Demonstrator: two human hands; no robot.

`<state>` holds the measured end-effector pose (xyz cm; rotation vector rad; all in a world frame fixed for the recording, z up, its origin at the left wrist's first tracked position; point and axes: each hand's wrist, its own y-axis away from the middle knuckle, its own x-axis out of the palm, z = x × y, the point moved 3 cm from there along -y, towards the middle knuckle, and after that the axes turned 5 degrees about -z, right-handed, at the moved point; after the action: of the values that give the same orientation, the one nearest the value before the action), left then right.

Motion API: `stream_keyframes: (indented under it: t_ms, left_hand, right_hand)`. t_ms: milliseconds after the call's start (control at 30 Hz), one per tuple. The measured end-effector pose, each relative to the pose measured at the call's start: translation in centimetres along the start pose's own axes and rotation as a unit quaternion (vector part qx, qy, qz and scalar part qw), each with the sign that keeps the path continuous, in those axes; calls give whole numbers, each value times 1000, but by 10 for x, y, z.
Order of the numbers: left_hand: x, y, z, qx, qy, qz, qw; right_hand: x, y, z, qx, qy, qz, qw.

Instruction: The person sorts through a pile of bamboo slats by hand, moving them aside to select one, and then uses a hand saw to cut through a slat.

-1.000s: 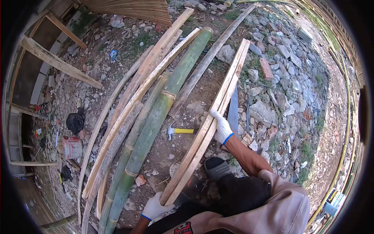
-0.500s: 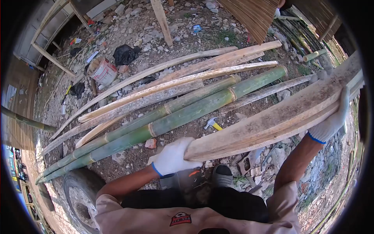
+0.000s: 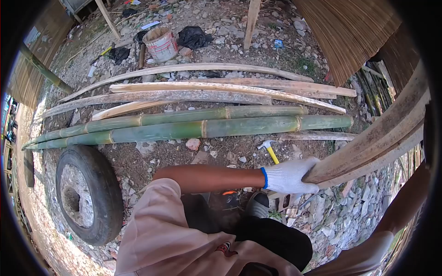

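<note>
My left hand [image 3: 292,176], in a white glove with a blue cuff, is closed round the near end of a few rough wooden planks [image 3: 368,145] stacked face to face. The planks slant up to the right, and their far end runs into the dark border. My right forearm reaches up along the right edge; its hand is out of sight. Just beyond my left hand lies a claw hammer [image 3: 271,151] with a yellow handle. Past it, two green bamboo poles [image 3: 251,126] lie side by side on the ground.
Behind the bamboo lie several long wooden planks [image 3: 179,95]. A tyre [image 3: 107,198] with a concrete-like filling lies at left. A dirty white bucket [image 3: 161,45] and a black plastic bag [image 3: 194,37] stand farther back, near a wooden post [image 3: 252,25]. Rubble covers the ground.
My view has turned to the right. My left hand and the planks have swung rightward with it, still gripped, and my right hand has passed out of view.
</note>
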<state>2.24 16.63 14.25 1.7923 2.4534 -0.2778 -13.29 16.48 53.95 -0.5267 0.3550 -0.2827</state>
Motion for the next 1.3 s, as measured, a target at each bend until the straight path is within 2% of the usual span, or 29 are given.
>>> stream_keyframes:
  t_ms: [33, 100, 133, 167, 200, 267, 333, 400, 433, 467, 500, 533, 567, 600, 667, 733, 767, 833, 900, 967, 1033, 1100, 1133, 1167, 1233, 1267, 1300]
  left_hand:
    - [2, -1, 0, -17, 9, 30, 999]
    - [-4, 2, 3, 17, 0, 23, 1000]
    - [-12, 5, 6, 13, 30, -7, 999]
    - [-22, 9, 9, 7, 60, -35, 998]
    - [-36, 13, 9, -2, 62, -52, 997]
    - [-57, 16, 23, 3, 231, -142, 963]
    - [-87, 29, 25, 7, 253, -222, 941]
    - [-111, 44, 44, 23, 308, -262, 914]
    - [-119, 52, 56, 39, 339, -286, 895]
    - [-129, 57, 64, 37, 341, -283, 896]
    - [-141, 64, 73, 44, 393, -319, 861]
    - [-150, 73, 79, 50, 443, -356, 822]
    - [-157, 80, 79, 48, 444, -355, 822]
    - [-166, 86, 76, 59, 457, -388, 798]
    - [-182, 97, 80, 72, 471, -442, 760]
    - [-197, 105, 84, 76, 501, -500, 703]
    - [-206, 111, 89, 82, 513, -520, 678]
    - [-212, 127, 108, 35, 484, -550, 680]
    - [-212, 148, 131, -5, 481, -586, 653]
    - [-215, 169, 144, -38, 471, -592, 653]
    - [-224, 199, 160, -136, 513, -556, 640]
    - [-224, 224, 157, -202, 454, -500, 710]
    - [-219, 231, 145, -230, 420, -494, 725]
    - [-215, 239, 140, -237, 423, -488, 726]
    - [-217, 249, 134, -204, 384, -481, 761]
    - [-218, 251, 138, -207, 351, -531, 743]
    - [-216, 252, 142, -212, 352, -527, 744]
  right_hand:
    - [20, 7, 5, 0, 4, -2, 1000]
    - [57, 22, 5, 86, -54, -5, 995]
    - [53, 8, 2, 87, -51, -6, 995]
    - [48, -17, -4, -3, 100, 106, 989]
    - [55, -27, -7, -91, 248, 216, 940]
    - [67, -20, -18, -43, 257, 203, 944]
    - [102, -7, -39, 40, 271, 178, 945]
    - [134, 13, -69, 122, 282, 151, 939]
    - [148, 27, -86, -16, 410, 134, 902]
    - [126, 17, -146, -21, 465, 160, 871]
    - [138, 21, -165, -102, 491, 178, 847]
    - [155, 28, -177, -40, 488, 214, 845]
    - [166, 38, -199, -49, 475, 212, 853]
    - [180, 44, -208, -8, 460, 258, 849]
    - [206, 57, -245, 40, 465, 338, 817]
    - [232, 77, -284, 18, 427, 368, 826]
    - [248, 87, -308, 12, 431, 395, 811]
    - [279, 104, -331, -5, 410, 398, 821]
    - [308, 114, -361, -17, 373, 412, 831]
    - [329, 117, -371, -11, 363, 447, 818]
    - [348, 123, -396, -13, 344, 445, 827]
    - [356, 126, -409, -8, 326, 458, 827]
    - [359, 131, -419, 1, 329, 455, 827]
    - [361, 139, -427, 6, 327, 442, 835]
    - [362, 143, -438, 19, 328, 423, 844]
    - [361, 140, -440, 15, 320, 416, 851]
    - [360, 141, -440, 14, 308, 411, 858]
